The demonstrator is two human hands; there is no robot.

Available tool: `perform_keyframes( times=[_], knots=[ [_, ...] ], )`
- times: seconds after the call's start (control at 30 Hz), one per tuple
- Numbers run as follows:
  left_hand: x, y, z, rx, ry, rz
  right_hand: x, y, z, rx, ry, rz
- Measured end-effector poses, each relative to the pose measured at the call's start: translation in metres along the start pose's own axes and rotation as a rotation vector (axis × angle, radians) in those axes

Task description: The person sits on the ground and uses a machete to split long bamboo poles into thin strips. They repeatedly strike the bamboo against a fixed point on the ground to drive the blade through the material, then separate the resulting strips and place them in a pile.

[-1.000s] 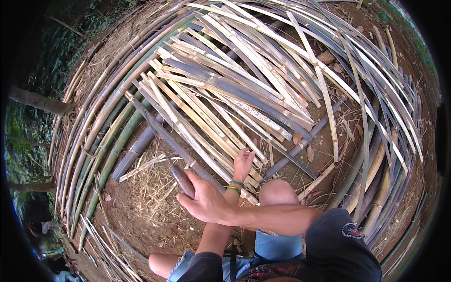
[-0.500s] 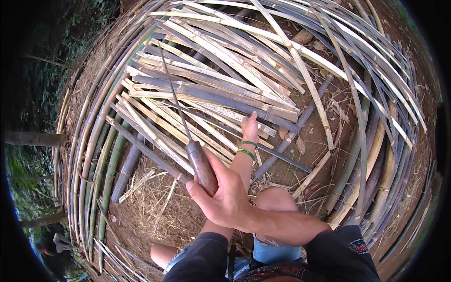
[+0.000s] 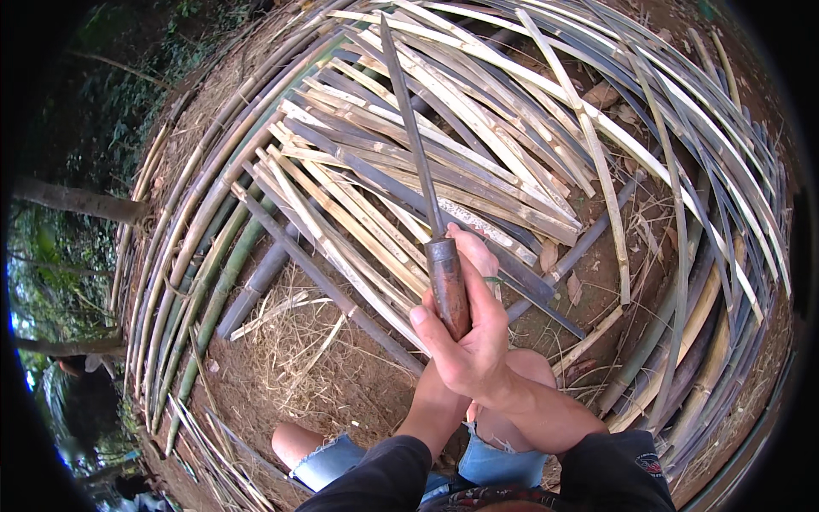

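Observation:
My right hand [image 3: 472, 352] is closed around the wooden handle [image 3: 447, 286] of a machete. Its long, narrow dark blade [image 3: 409, 128] points up and away across the pile. My left arm crosses beneath the right one. Partly hidden behind the handle, my left hand [image 3: 478, 253] is closed at the near ends of the split bamboo. A dark bamboo strip [image 3: 531, 286] runs out to the right from beneath its fingers, and the hand seems to grip it. Pale and grey split bamboo strips [image 3: 444, 162] lie in a slanting pile around and beyond both hands.
Whole bamboo poles [image 3: 192, 282] lie in a bundle along the left. More long strips [image 3: 674, 162] and poles [image 3: 695, 350] curve along the right. A grey pole [image 3: 333, 290] slants near the pile. Shavings [image 3: 294, 367] litter the soil before my bent knees. Trees stand at far left.
My right hand and the machete have moved right and become more upright, now overlapping my left hand. The view has shifted, and a dark strip near my left hand sits closer to me.

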State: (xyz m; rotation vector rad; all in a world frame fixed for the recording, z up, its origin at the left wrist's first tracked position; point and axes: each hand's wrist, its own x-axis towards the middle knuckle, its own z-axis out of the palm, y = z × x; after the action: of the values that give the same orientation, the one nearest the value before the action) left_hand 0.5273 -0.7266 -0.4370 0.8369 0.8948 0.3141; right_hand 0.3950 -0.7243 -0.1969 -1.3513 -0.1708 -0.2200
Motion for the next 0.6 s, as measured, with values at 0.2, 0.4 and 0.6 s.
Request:
perform_keyframes(
  times=[0.2, 0.4, 0.6],
  knots=[
    [-0.008, 0.107, -0.114, 0.138, -0.173, 0.046, 0.008, -0.004, 0.016, 0.106, -0.043, 0.087],
    [-0.006, 0.213, -0.179, 0.264, -0.086, 0.206, 0.000, 0.019, 0.056, 0.138, -0.204, 0.176],
    [-0.013, 0.256, -0.284, 0.415, -0.019, 0.213, -0.007, 0.048, 0.096, -0.038, -0.401, 0.164]
  ],
)
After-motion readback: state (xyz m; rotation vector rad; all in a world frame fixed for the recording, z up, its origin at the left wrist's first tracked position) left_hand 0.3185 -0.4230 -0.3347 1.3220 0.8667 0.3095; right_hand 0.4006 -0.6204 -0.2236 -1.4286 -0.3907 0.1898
